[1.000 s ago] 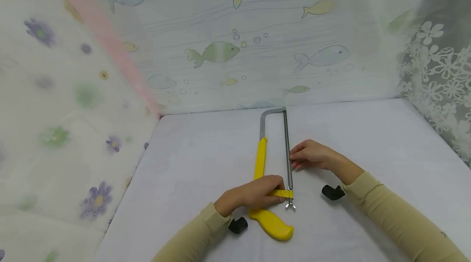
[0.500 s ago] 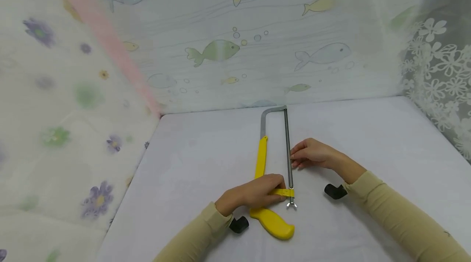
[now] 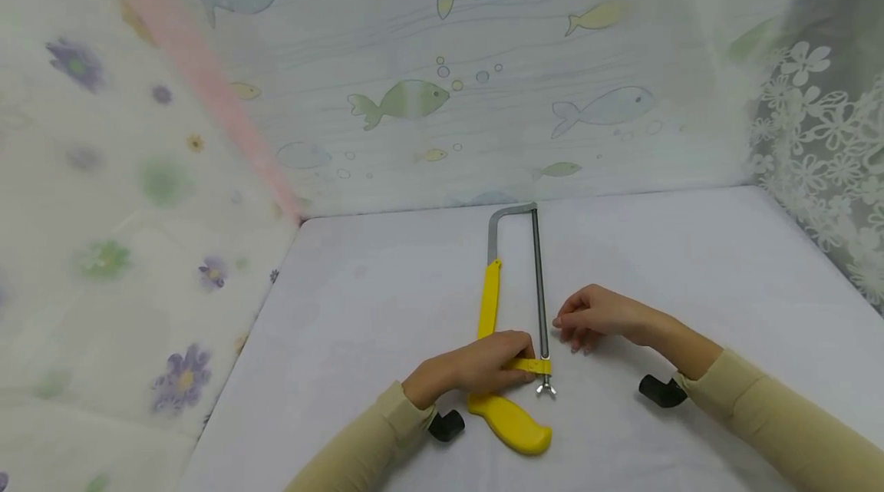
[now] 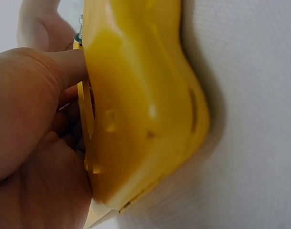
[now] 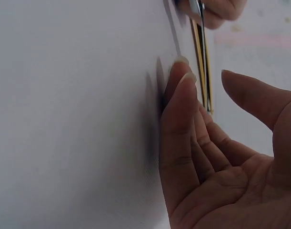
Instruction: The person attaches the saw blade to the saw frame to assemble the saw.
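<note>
A hacksaw with a yellow handle [image 3: 514,427] and a grey metal frame lies on the white cloth, its blade side facing right. My left hand [image 3: 479,364] grips the yellow frame near the handle, fingers curled over it; the left wrist view shows the thumb against the yellow part [image 4: 135,95]. A silver wing nut [image 3: 545,387] sits at the blade's near end, just beyond the left fingertips. Right of the blade [image 3: 540,285], my right hand [image 3: 601,317] is apart from the saw. In the right wrist view its fingers [image 5: 176,152] are loosely bent, thumb spread away, with nothing between them.
A white cloth [image 3: 380,277] covers the table. Behind it hangs a curtain with fish [image 3: 414,98]; a flowered curtain [image 3: 103,258] is on the left and lace [image 3: 829,131] on the right. Black wrist mounts [image 3: 661,391] stick out below the sleeves.
My right hand has left the blade's edge and moved right and nearer to me. The left hand keeps its hold on the hacksaw, which stays in place.
</note>
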`<state>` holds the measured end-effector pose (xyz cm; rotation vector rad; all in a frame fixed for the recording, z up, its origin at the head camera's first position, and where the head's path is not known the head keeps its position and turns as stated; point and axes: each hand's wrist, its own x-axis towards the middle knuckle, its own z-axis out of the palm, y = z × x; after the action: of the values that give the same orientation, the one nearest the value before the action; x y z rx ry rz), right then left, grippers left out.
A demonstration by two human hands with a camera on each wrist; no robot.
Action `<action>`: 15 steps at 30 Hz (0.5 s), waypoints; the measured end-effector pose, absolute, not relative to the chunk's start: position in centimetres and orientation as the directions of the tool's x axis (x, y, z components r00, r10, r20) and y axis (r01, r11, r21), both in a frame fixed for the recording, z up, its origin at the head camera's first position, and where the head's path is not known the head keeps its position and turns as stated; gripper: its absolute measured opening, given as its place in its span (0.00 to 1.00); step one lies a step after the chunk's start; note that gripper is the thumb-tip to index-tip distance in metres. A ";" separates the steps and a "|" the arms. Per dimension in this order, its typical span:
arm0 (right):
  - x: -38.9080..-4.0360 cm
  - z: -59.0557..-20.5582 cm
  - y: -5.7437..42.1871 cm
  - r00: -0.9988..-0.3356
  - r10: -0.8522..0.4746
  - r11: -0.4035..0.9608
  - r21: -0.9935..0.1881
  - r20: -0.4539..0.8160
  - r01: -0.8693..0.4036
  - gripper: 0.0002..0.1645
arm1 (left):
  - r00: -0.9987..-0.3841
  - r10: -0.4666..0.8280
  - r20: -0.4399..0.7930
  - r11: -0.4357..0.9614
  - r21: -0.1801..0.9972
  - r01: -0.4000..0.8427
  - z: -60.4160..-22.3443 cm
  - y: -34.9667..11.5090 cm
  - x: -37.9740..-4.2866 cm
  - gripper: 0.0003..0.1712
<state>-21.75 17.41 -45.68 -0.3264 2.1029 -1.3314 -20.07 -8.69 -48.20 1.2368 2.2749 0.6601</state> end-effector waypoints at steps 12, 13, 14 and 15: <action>-18.0 -45.9 17.3 -0.681 -0.641 0.432 -0.900 -0.354 0.062 0.15 | -0.494 0.853 -0.171 0.487 0.602 0.632 -48.1 -8.7 -19.9 0.07; -17.7 -46.0 17.3 -0.670 -0.654 0.422 -0.904 -0.351 0.061 0.15 | -0.493 0.854 -0.168 0.485 0.599 0.636 -48.1 -8.7 -20.0 0.07; -17.5 -46.1 17.2 -0.657 -0.669 0.413 -0.909 -0.347 0.060 0.15 | -0.492 0.855 -0.164 0.483 0.596 0.641 -48.1 -8.8 -20.0 0.07; -17.3 -46.2 17.2 -0.641 -0.684 0.404 -0.913 -0.348 0.065 0.14 | -0.491 0.856 -0.162 0.481 0.597 0.643 -48.1 -8.8 -20.0 0.07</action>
<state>-17.26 17.16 -46.25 -0.5287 1.9282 -1.2973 -19.98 -8.78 -48.09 1.2444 2.2892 0.6522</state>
